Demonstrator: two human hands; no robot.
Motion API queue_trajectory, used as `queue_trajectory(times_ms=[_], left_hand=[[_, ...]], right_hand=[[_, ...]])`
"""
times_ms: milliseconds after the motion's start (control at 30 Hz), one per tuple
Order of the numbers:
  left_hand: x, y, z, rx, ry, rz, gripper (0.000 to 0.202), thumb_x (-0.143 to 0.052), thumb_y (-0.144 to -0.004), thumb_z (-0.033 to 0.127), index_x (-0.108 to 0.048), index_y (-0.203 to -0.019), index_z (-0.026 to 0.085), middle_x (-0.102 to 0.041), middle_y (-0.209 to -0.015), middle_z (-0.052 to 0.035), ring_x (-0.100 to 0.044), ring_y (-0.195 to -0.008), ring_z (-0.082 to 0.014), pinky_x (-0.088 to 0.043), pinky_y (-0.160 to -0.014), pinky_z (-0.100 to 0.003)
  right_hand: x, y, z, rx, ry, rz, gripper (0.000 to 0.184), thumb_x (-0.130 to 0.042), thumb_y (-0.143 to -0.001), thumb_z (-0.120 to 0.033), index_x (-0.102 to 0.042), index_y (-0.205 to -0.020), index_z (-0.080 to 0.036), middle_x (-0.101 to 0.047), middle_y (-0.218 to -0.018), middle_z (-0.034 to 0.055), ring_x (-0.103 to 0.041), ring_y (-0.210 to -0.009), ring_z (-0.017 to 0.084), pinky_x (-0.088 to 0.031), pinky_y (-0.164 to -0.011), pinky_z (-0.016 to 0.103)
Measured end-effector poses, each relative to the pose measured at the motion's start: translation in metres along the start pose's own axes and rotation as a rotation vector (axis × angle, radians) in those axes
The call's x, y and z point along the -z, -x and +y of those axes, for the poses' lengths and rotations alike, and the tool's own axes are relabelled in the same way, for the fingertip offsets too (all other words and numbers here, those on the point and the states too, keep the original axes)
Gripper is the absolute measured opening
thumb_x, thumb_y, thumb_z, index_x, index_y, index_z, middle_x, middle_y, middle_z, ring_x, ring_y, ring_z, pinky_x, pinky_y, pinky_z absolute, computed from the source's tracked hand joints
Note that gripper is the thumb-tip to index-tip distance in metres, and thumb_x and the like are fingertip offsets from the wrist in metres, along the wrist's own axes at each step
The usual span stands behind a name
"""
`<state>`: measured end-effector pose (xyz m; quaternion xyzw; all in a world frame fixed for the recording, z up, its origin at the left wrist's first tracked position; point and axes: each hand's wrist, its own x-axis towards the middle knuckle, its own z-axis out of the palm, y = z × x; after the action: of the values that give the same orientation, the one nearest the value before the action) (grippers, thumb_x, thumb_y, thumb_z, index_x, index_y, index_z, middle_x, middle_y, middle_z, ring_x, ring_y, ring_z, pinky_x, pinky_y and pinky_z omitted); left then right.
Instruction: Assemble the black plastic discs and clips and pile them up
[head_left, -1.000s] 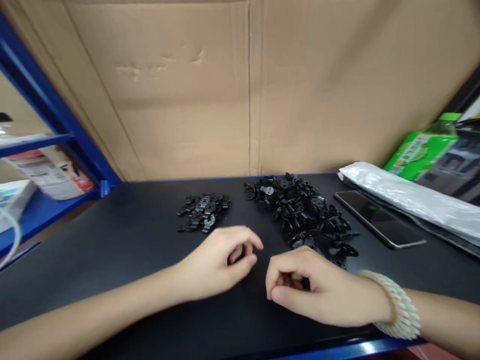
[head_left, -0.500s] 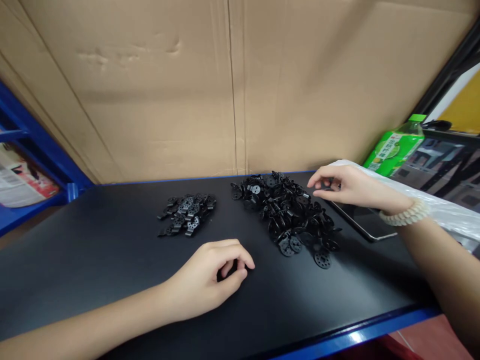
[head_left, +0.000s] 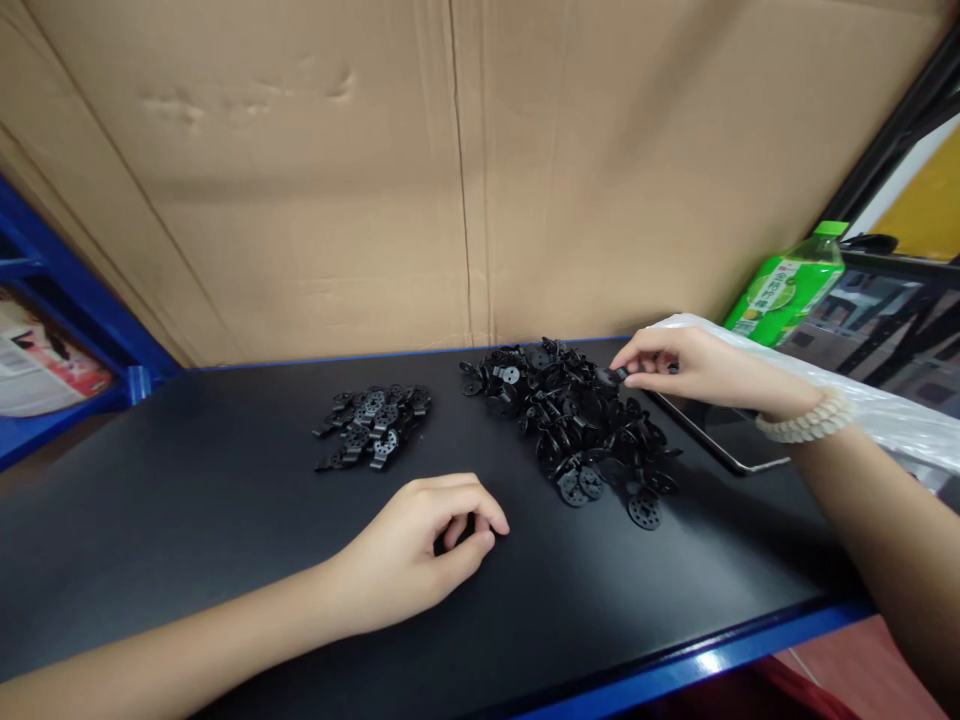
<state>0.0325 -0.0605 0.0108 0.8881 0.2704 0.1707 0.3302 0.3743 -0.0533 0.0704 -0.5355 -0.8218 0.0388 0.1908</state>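
Toward the right, my right hand (head_left: 667, 365) pinches a small black plastic clip (head_left: 619, 374) between thumb and fingertips, at the edge of a loose heap of black clips (head_left: 570, 415). These are round perforated discs with short tabs, jumbled together. My left hand (head_left: 435, 545) rests on the black tabletop (head_left: 247, 520), its fingers curled toward the thumb, and I see nothing in it. Beyond that hand, to the left, lies a smaller, flatter group of similar black clips (head_left: 375, 422), their tabs mostly pointing the same way.
A tall cardboard sheet (head_left: 315, 200) stands along the table's back edge. Right of the heap lie a dark flat tablet-like object (head_left: 727, 435) and clear plastic wrap (head_left: 885, 415). A green drink bottle (head_left: 787, 290) leans behind. Blue metal framing (head_left: 139, 320) rises at the left.
My right hand has closed its fingertips on a black clip at the heap's edge, where they were apart before. My left hand has stayed in place. The view has shifted slightly.
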Motion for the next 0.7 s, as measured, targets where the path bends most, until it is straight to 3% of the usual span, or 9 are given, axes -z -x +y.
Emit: queue_trajectory(times_ms=[100,200,267,333,433,533,700], left_hand=[[0.001,-0.002,0.002,0.073,0.089,0.005,0.014,-0.052,-0.085,0.015,-0.066,-0.088,0.016,-0.058,-0.071,0.0007,-0.046,-0.056,-0.0095,-0.037,-0.051,-0.02],[0.001,-0.002,0.003,0.122,0.25,0.045,0.021,-0.056,-0.084,0.018,-0.059,-0.104,0.017,-0.064,-0.085,-0.0023,-0.053,-0.065,-0.0112,-0.041,-0.055,-0.021],[0.0,-0.001,0.003,0.095,0.381,0.095,0.038,-0.061,-0.082,0.017,-0.05,-0.118,0.019,-0.063,-0.099,-0.0049,-0.057,-0.071,-0.012,-0.046,-0.059,-0.022],[0.0,0.001,0.003,0.028,0.496,0.13,0.051,-0.065,-0.079,0.015,-0.043,-0.125,0.023,-0.06,-0.108,-0.0057,-0.058,-0.074,-0.0119,-0.049,-0.063,-0.024],[0.0,0.003,0.003,-0.063,0.549,0.142,0.048,-0.07,-0.075,0.01,-0.053,-0.118,0.022,-0.061,-0.104,-0.0042,-0.057,-0.071,-0.0102,-0.05,-0.063,-0.023],[0.0,0.003,0.001,-0.062,0.595,0.174,0.039,-0.073,-0.071,0.008,-0.063,-0.107,0.017,-0.062,-0.09,-0.0022,-0.055,-0.066,-0.009,-0.049,-0.06,-0.021],[-0.001,0.0,-0.002,0.095,0.789,0.321,0.027,-0.072,-0.075,0.01,-0.069,-0.102,0.016,-0.066,-0.075,0.0004,-0.058,-0.066,-0.0081,-0.05,-0.065,-0.019]], right_hand=[[-0.002,0.003,-0.026,-0.06,-0.129,0.148,0.018,-0.065,-0.084,-0.033,-0.067,-0.094,-0.019,-0.064,-0.076,0.0029,-0.057,-0.066,0.016,-0.045,-0.059,0.028],[-0.024,0.007,-0.073,-0.093,-0.576,0.324,0.018,-0.071,-0.08,-0.029,-0.063,-0.094,-0.019,-0.065,-0.081,0.0023,-0.057,-0.059,0.011,-0.047,-0.053,0.023],[-0.046,0.011,-0.105,-0.144,-0.997,0.117,0.016,-0.068,-0.084,-0.028,-0.059,-0.094,-0.02,-0.065,-0.071,-0.0012,-0.053,-0.046,0.008,-0.044,-0.044,0.019],[-0.068,0.016,-0.129,-0.211,-1.339,-0.121,0.016,-0.066,-0.086,-0.03,-0.06,-0.095,-0.018,-0.066,-0.072,0.0006,-0.058,-0.052,0.009,-0.045,-0.041,0.016],[-0.09,0.023,-0.144,-0.338,-1.613,-0.331,0.02,-0.064,-0.088,-0.033,-0.06,-0.089,-0.013,-0.064,-0.073,0.003,-0.062,-0.061,0.011,-0.046,-0.042,0.014],[-0.099,0.023,-0.143,-0.403,-1.699,-0.346,0.024,-0.06,-0.091,-0.034,-0.06,-0.087,-0.011,-0.061,-0.072,0.0026,-0.058,-0.058,0.008,-0.046,-0.043,0.013],[-0.103,0.02,-0.141,-0.439,-1.711,-0.242,0.022,-0.06,-0.092,-0.032,-0.06,-0.084,-0.012,-0.062,-0.073,0.002,-0.055,-0.057,0.007,-0.047,-0.046,0.014]])
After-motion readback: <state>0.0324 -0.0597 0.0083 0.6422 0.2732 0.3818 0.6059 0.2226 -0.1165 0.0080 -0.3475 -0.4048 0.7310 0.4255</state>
